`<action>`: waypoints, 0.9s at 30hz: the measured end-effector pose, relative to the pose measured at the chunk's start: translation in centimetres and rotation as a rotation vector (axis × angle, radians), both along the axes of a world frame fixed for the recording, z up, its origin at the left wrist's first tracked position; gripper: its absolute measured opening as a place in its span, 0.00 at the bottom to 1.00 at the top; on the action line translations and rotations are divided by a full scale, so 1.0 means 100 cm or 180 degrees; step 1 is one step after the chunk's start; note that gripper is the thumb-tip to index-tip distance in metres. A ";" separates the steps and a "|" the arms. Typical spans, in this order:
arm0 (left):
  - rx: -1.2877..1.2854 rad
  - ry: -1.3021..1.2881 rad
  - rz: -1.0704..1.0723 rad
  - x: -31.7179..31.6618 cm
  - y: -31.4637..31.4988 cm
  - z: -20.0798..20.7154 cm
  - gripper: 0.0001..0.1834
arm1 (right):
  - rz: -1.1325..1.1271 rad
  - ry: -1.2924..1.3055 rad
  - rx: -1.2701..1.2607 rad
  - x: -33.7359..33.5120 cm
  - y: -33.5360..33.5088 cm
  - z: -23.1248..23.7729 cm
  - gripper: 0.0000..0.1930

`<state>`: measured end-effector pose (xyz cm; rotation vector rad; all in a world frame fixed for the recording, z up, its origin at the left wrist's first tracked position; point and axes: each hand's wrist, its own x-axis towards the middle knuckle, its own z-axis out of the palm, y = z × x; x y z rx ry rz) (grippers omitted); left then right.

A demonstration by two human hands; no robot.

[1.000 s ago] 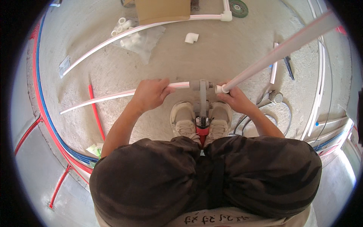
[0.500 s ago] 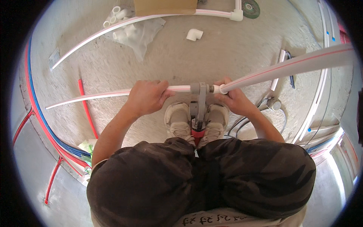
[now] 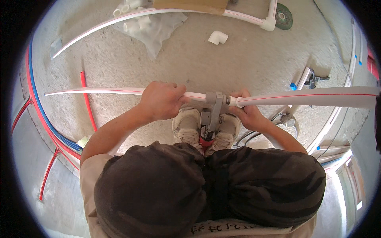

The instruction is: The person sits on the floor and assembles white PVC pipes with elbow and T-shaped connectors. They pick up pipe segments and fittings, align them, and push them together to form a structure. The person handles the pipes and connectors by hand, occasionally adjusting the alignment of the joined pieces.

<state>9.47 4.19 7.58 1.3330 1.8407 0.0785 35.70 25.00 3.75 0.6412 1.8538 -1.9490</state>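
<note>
My left hand [image 3: 162, 101] is closed around a long thin white pipe [image 3: 119, 91] with a red stripe. The pipe's inner end meets the left side of a grey pipe fusion welder [image 3: 215, 104], which stands upright between my shoes, its lower part red. On the welder's other side, my right hand [image 3: 251, 114] grips a white pipe fitting [image 3: 239, 102]. From that fitting a second striped pipe [image 3: 305, 96] runs out to the right, looming large toward the camera. Whether the fitting is fully seated on the welder is hard to see.
On the floor ahead lie a loose white elbow [image 3: 218, 37], a clear bag of fittings [image 3: 152, 33], cardboard [image 3: 190, 4], a grinding disc [image 3: 283, 16] and another pipe with an elbow [image 3: 268, 23]. A black tool [image 3: 316, 78] lies right; a red tube [image 3: 88, 103] lies left.
The right pipe has swung from slanting upward to nearly level. The left pipe's far end sits higher in view. Both hands keep their grip, and the view has shifted slightly.
</note>
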 end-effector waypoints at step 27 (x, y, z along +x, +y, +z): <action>0.0000 -0.0164 0.0144 0.011 0.008 -0.011 0.16 | -0.0361 -0.0173 -0.0187 -0.005 -0.016 -0.005 0.17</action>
